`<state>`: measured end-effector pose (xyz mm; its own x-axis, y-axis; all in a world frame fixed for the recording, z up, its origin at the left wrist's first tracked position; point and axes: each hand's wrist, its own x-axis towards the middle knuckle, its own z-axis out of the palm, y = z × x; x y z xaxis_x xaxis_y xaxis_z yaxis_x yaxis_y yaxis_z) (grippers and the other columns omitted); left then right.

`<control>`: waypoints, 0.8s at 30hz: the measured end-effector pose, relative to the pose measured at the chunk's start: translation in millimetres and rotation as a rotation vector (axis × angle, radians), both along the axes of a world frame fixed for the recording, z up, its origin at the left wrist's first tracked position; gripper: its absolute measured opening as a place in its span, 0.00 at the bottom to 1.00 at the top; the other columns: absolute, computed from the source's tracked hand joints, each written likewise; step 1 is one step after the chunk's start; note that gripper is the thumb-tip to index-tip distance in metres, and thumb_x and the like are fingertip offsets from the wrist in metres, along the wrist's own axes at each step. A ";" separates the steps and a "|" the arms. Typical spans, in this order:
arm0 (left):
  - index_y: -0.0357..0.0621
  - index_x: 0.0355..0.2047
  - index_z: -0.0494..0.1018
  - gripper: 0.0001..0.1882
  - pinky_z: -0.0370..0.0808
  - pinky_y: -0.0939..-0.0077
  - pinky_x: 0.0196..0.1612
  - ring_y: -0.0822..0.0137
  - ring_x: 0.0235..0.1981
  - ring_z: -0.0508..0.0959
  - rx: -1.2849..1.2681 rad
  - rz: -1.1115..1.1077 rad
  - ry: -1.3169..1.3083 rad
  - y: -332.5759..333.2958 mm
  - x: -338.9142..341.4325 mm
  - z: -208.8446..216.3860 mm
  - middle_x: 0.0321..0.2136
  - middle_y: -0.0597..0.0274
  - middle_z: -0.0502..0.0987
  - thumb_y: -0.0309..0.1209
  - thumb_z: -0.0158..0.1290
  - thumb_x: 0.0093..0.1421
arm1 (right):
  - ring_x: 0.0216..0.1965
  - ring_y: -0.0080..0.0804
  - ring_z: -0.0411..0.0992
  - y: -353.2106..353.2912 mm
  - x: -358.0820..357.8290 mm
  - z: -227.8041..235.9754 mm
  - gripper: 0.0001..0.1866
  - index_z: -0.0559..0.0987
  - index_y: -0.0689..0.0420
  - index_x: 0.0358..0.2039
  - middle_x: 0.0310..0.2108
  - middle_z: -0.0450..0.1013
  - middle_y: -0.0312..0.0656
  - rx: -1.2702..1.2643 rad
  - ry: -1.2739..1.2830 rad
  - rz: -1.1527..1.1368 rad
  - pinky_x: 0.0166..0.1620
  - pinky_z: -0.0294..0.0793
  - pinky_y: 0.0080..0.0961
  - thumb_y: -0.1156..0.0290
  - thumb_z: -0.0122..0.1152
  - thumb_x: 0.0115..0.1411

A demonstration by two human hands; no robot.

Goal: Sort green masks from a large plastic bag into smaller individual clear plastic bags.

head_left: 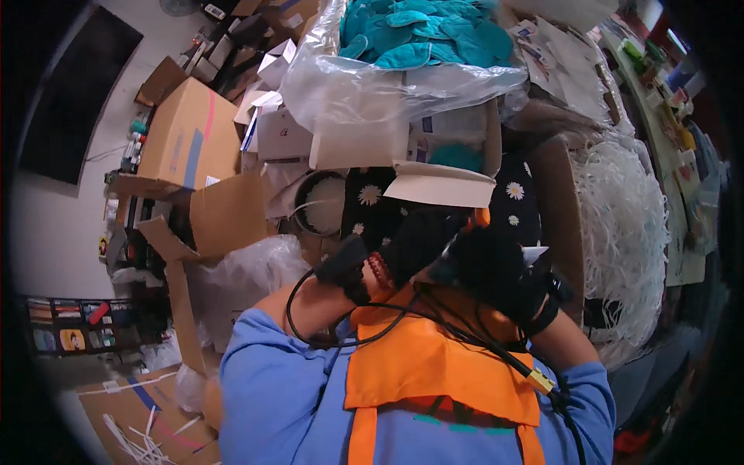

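Observation:
Both my hands wear black gloves and meet close in front of my chest. My left hand reaches in with its fingers bent toward the right one; the dark glove blurs their outline. My right hand is curled beside it, and a white corner sticks out past its outer side. A small teal and clear patch shows low between the hands, too covered to name. Just beyond stands an open white box with a teal piece and clear packets inside. Behind it, teal padded eye masks fill a plastic-lined carton.
At right, a carton holds white elastic cords. A flowered black cloth lies beneath the white box. At left are a round bin, a brown carton and an open carton with plastic bags. A black cable loops between my arms.

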<state>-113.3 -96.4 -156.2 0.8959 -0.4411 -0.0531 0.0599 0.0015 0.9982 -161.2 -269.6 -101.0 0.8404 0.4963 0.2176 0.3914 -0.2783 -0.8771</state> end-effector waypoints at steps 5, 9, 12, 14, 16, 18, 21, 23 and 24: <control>0.45 0.64 0.57 0.24 0.63 0.71 0.64 0.63 0.63 0.63 -0.455 0.016 0.376 7.0 -8.1 -10.4 0.63 0.54 0.61 0.38 0.41 0.70 | 0.25 0.39 0.73 27.8 -19.1 39.2 0.10 0.78 0.57 0.26 0.22 0.72 0.43 -0.545 -0.410 0.334 0.30 0.69 0.35 0.63 0.58 0.56; 0.44 0.66 0.53 0.26 0.62 0.71 0.64 0.63 0.64 0.62 -0.726 0.040 0.612 17.5 -0.5 -41.3 0.64 0.53 0.58 0.38 0.39 0.70 | 0.23 0.38 0.74 28.8 -30.2 39.2 0.09 0.78 0.56 0.24 0.20 0.72 0.43 -0.527 -0.411 0.400 0.27 0.68 0.36 0.64 0.57 0.55; 0.45 0.66 0.53 0.25 0.62 0.70 0.64 0.64 0.64 0.61 -0.760 -0.053 0.593 27.1 3.5 -22.6 0.65 0.55 0.57 0.37 0.38 0.71 | 0.26 0.37 0.75 17.3 -27.4 56.4 0.07 0.78 0.57 0.26 0.22 0.73 0.43 -0.577 -0.376 0.442 0.29 0.70 0.35 0.67 0.59 0.49; 0.45 0.66 0.54 0.24 0.62 0.69 0.64 0.65 0.65 0.60 -0.593 -0.116 0.484 30.2 3.0 -19.3 0.66 0.56 0.56 0.35 0.37 0.71 | 0.26 0.37 0.75 12.0 -18.1 57.2 0.07 0.78 0.57 0.25 0.22 0.73 0.43 -0.703 -0.441 0.327 0.28 0.71 0.34 0.67 0.59 0.49; 0.46 0.64 0.58 0.26 0.68 0.67 0.58 0.61 0.59 0.67 0.281 -0.194 0.018 48.0 6.4 -17.8 0.60 0.53 0.63 0.41 0.42 0.68 | 0.24 0.36 0.74 8.8 -5.6 58.1 0.06 0.77 0.57 0.26 0.21 0.72 0.42 -0.751 -0.496 0.233 0.26 0.70 0.33 0.68 0.59 0.51; 0.47 0.59 0.64 0.27 0.73 0.65 0.50 0.57 0.51 0.74 0.957 -0.225 -0.316 74.4 14.6 -6.8 0.53 0.51 0.70 0.46 0.47 0.64 | 0.21 0.35 0.72 8.0 8.3 59.0 0.05 0.77 0.57 0.29 0.18 0.70 0.40 -0.717 -0.548 0.160 0.23 0.66 0.32 0.70 0.57 0.53; 0.48 0.48 0.74 0.24 0.76 0.62 0.39 0.54 0.40 0.79 1.321 -0.231 -0.304 92.7 36.5 46.4 0.41 0.52 0.78 0.51 0.51 0.60 | 0.26 0.36 0.74 11.1 22.5 25.1 0.05 0.77 0.56 0.30 0.23 0.72 0.41 -0.571 -0.608 0.098 0.26 0.69 0.31 0.70 0.58 0.53; 0.49 0.42 0.78 0.20 0.76 0.60 0.35 0.54 0.36 0.79 1.472 -0.181 -0.276 89.5 52.7 82.0 0.36 0.54 0.79 0.49 0.52 0.60 | 0.30 0.37 0.74 20.3 25.4 4.8 0.08 0.78 0.56 0.33 0.28 0.73 0.41 -0.555 -0.379 0.108 0.31 0.71 0.32 0.70 0.60 0.53; 0.49 0.40 0.78 0.19 0.75 0.60 0.34 0.54 0.34 0.79 1.418 -0.130 -0.582 89.2 59.8 79.5 0.34 0.53 0.78 0.48 0.53 0.58 | 0.33 0.37 0.75 24.8 26.1 0.4 0.09 0.78 0.55 0.35 0.30 0.74 0.41 -0.545 -0.265 0.113 0.33 0.72 0.33 0.69 0.61 0.52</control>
<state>-53.5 -7.2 -76.7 0.9012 -0.4063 -0.1511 -0.4021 -0.9137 0.0587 -135.0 -244.8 -100.5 0.7281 0.6778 0.1024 0.6302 -0.6030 -0.4892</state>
